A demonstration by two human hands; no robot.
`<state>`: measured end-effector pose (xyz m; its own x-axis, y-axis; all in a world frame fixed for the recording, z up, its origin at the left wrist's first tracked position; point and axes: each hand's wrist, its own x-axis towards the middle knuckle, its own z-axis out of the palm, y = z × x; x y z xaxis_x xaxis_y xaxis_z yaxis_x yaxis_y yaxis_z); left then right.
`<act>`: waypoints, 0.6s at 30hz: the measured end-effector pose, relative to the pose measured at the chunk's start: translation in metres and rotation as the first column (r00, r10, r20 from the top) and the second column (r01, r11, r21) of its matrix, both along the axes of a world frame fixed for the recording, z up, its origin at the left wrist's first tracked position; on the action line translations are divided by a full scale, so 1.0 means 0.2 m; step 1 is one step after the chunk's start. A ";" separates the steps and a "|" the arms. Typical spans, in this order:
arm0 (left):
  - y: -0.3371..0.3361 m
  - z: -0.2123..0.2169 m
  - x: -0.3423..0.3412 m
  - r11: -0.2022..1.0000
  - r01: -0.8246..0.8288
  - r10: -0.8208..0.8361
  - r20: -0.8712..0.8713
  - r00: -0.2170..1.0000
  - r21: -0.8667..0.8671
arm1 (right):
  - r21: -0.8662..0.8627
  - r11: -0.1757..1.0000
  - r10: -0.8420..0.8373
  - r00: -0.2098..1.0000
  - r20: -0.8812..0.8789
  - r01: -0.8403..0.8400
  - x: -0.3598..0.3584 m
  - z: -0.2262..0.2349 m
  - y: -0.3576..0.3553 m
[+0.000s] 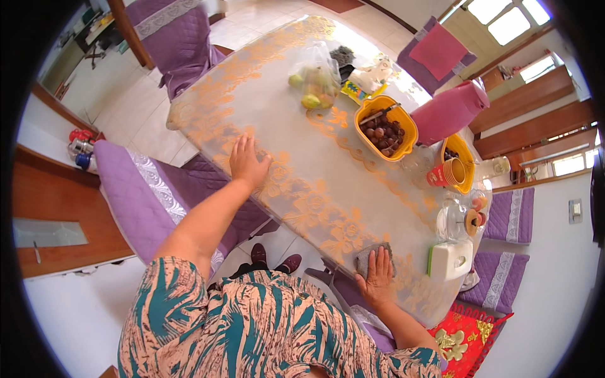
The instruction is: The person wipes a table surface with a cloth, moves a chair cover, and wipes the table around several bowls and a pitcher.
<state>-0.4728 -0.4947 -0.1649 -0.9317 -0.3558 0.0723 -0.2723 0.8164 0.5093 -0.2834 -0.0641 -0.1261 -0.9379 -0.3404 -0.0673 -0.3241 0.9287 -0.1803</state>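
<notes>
My left hand lies flat on the tablecloth near the table's left edge, fingers stretched out and holding nothing. Close to the near edge, my right hand is pressed over a folded grey cloth, holding it against the table. The fingers point away from me and cover part of the cloth. The tablecloth is pale grey with orange flower patterns. To the right of my right hand stands a white plastic box with a handle and a green edge.
Toward the far right are a yellow basket of grapes, a pink jug, stacked paper cups and a glass jar. A clear bag of fruit lies farther back. Purple-covered chairs surround the table.
</notes>
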 end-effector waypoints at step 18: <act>-0.84 0.69 1.12 0.899 -0.161 0.157 -0.044 0.987 -0.407 | -0.188 0.878 0.428 0.898 -0.104 -0.440 -0.58 -0.06 -1.31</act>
<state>-0.2482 -0.6623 -0.0260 -0.8636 -0.4364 0.2523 -0.4124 0.8995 0.1441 -0.3990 -0.3262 -0.1374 -0.6930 -0.7146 0.0954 -0.7017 0.6382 -0.3167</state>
